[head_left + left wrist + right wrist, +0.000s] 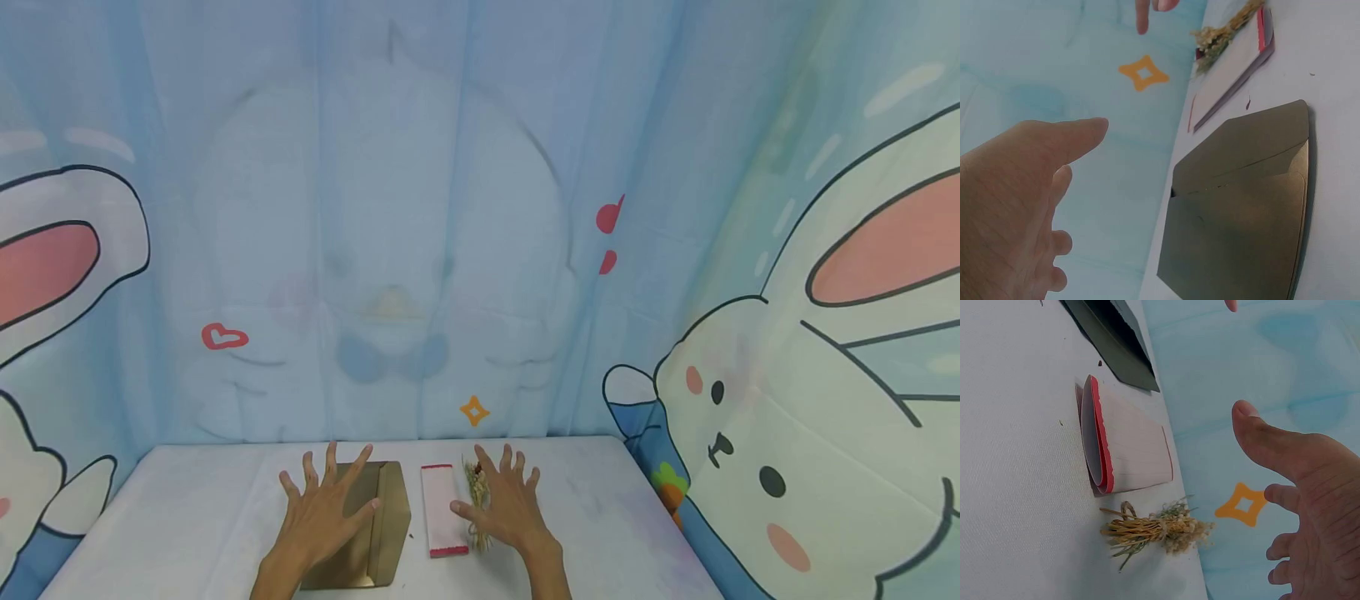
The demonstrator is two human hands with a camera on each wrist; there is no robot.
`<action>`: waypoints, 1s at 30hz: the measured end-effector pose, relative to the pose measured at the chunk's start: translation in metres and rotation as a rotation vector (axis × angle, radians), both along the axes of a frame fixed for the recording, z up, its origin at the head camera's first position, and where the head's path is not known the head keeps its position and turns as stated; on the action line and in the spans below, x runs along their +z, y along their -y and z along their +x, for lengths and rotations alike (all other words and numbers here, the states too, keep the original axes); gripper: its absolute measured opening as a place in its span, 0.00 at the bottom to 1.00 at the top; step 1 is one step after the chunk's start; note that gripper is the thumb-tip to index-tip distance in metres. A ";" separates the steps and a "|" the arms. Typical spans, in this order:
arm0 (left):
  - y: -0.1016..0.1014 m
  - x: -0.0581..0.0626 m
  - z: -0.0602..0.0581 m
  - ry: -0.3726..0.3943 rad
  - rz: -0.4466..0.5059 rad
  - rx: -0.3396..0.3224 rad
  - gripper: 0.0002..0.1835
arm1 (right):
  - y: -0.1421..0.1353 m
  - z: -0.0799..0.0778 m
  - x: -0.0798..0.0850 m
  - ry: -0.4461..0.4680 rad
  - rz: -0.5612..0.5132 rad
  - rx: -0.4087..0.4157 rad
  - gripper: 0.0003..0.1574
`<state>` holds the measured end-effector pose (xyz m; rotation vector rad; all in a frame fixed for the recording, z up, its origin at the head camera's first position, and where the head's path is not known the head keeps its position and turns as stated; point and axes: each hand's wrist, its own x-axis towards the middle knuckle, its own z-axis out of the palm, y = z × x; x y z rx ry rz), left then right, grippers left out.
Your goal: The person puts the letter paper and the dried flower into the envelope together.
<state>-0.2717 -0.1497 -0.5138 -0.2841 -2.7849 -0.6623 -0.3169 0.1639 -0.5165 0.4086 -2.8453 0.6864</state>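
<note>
My left hand hovers with spread fingers over a gold-brown envelope, whose flap stands open toward the right. In the left wrist view the same envelope lies on the table below the hand. Fingers apart, my right hand is above a small tied bunch of dried flowers and partly covers it in the head view. Between the two hands lies a folded pale pink paper with red edges, bent over on itself as the right wrist view shows. Neither hand holds anything.
A white-covered table carries all these things. Behind it hangs a light blue curtain printed with rabbits, reaching down the table's left and right sides. Tiny dark specks lie near the paper and the envelope.
</note>
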 end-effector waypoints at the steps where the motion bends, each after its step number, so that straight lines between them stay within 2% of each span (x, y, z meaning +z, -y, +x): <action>1: 0.000 -0.001 0.000 -0.001 -0.001 0.002 0.44 | 0.000 0.000 0.000 0.001 -0.003 0.001 0.65; 7: -0.001 -0.004 0.003 -0.014 -0.008 0.000 0.43 | 0.000 0.002 -0.003 0.005 -0.021 0.010 0.64; 13: -0.003 -0.003 0.004 -0.044 -0.011 -0.009 0.43 | -0.001 -0.002 -0.004 -0.031 -0.039 0.001 0.62; 22: -0.005 -0.004 0.004 -0.044 -0.050 -0.010 0.39 | 0.003 -0.004 -0.002 -0.065 -0.056 0.005 0.55; 27: -0.006 -0.009 0.005 -0.009 -0.044 -0.020 0.37 | 0.008 -0.002 -0.002 -0.096 -0.121 -0.002 0.46; 30: -0.007 -0.012 0.006 0.020 -0.043 -0.026 0.37 | 0.012 -0.002 -0.004 -0.159 -0.139 -0.025 0.38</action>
